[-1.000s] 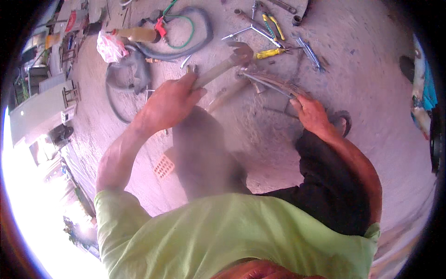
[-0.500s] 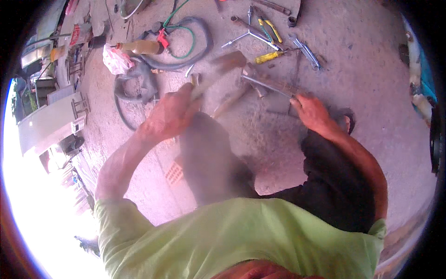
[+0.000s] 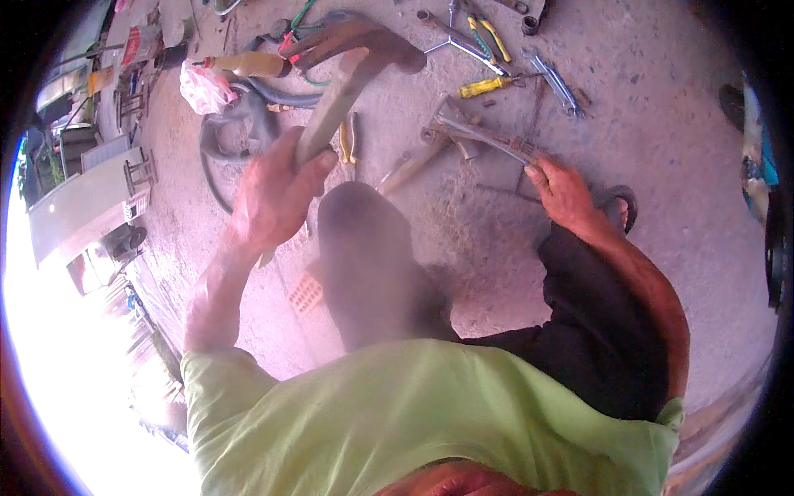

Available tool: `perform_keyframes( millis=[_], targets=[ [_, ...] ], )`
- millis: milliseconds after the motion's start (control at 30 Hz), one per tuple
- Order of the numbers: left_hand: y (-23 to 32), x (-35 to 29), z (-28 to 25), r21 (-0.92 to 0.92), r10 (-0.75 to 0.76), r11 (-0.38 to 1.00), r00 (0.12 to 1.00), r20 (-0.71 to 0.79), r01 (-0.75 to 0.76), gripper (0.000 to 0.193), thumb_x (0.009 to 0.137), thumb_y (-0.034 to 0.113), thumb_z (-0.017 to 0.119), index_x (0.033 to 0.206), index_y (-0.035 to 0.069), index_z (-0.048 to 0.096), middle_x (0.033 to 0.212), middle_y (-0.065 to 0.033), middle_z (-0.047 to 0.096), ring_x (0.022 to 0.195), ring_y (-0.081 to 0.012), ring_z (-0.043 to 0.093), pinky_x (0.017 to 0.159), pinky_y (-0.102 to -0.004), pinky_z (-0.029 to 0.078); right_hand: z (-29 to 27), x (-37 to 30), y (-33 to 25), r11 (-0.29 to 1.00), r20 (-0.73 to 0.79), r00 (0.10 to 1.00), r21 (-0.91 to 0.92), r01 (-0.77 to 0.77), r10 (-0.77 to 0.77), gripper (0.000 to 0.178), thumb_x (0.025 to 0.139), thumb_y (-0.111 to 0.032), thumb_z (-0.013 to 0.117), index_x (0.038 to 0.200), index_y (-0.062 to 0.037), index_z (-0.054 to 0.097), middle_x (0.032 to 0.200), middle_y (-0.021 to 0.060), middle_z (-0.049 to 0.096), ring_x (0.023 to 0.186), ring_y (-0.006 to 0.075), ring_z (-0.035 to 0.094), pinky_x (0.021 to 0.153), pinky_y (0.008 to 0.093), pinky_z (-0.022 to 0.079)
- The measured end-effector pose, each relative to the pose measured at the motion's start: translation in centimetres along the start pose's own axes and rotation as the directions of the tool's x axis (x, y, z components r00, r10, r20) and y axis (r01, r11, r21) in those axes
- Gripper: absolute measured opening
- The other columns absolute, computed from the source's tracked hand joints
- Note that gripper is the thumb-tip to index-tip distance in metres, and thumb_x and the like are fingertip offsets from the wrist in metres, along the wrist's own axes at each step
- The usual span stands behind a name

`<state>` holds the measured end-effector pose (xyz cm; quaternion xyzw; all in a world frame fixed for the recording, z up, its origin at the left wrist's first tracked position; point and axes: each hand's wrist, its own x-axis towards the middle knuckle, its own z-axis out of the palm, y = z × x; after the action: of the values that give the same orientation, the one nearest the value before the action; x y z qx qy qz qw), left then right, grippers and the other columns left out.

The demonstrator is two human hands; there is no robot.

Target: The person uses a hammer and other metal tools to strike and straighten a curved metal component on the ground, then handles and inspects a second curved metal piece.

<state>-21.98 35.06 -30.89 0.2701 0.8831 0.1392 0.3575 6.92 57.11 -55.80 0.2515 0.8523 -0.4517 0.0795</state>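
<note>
A claw hammer (image 3: 346, 87) is clasped around its handle by the left grip (image 3: 275, 197), probably for control, left of the wooden-handled tool (image 3: 407, 170) on the floor (image 3: 686, 231). Over that tool's head, a metal strip (image 3: 486, 137) is pinched by the right grip (image 3: 564, 195), seemingly for steadiness.

No lettering or numbers can be read.

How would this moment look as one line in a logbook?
left hand: grips hammer, raised | right hand: holds metal piece | floor: green-and-yellow pliers, yellow-handled tool, bottle
</note>
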Motion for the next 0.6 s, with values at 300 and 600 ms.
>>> perform_keyframes(
  millis=[300,600],
  targets=[
    [0.6,-0.2,0.7,0.121,-0.083,0.989,0.996,0.023,0.080,0.041,0.097,0.037,0.058,0.114,-0.001,0.059,0.078,-0.0159,0.064,0.075,-0.0279,0.064,0.071,-0.0398,0.050,0.8,0.2,0.5,0.995,-0.033,0.996,-0.052,0.081,-0.083,0.038,0.103,-0.038,0.049,0.106,-0.0030,0.063,0.091,0.0258,0.067,0.086,0.0491,0.063,0.073,0.0560,0.050],
    [-0.1,-0.5,-0.4,0.321,0.090,0.941,0.994,0.069,-0.108,0.040,0.099,0.033,0.059,0.120,-0.002,0.058,0.079,-0.0089,0.064,0.072,-0.0195,0.061,0.066,-0.0324,0.050,0.5,0.4,0.0,0.994,-0.045,0.996,-0.084,0.072,-0.076,0.036,0.101,-0.038,0.051,0.104,-0.0031,0.062,0.091,0.0259,0.067,0.086,0.0491,0.063,0.072,0.0578,0.049]
  ],
)
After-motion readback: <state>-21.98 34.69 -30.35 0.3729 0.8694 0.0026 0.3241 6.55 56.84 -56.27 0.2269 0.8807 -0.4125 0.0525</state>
